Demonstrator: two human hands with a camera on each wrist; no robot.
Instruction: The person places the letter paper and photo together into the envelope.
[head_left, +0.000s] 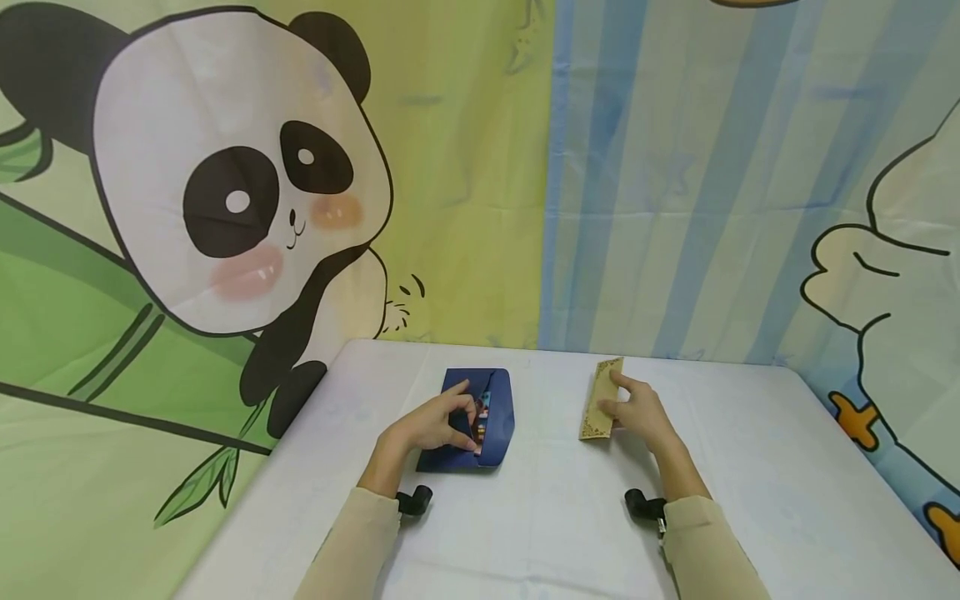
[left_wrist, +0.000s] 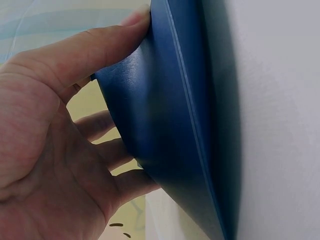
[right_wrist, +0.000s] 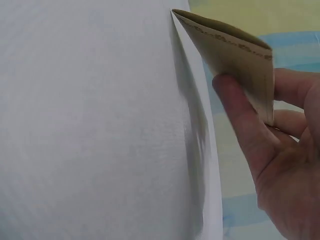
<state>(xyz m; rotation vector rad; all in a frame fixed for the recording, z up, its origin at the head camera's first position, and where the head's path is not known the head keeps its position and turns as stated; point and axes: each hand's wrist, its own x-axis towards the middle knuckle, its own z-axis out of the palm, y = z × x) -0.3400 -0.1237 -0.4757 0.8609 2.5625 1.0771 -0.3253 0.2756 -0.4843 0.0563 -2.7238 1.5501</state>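
A dark blue envelope (head_left: 501, 417) lies on the left half of the white table, with a strip of colourful print showing at its opening. My left hand (head_left: 441, 423) reaches over the envelope and grips its edge. In the left wrist view the thumb (left_wrist: 107, 47) lies on the near side of the blue paper, the other fingers partly hidden behind it. To the right, my right hand (head_left: 641, 414) pinches a folded beige sheet of paper (head_left: 599, 402) with a brown patterned border. The right wrist view shows the fold of this sheet (right_wrist: 245, 65) between thumb and fingers.
The white table (head_left: 517, 542) reaches back to printed cloth walls, one bearing a panda (head_left: 247, 200). Between the two hands the white tabletop shows. Each wrist wears a small black camera (head_left: 417, 500).
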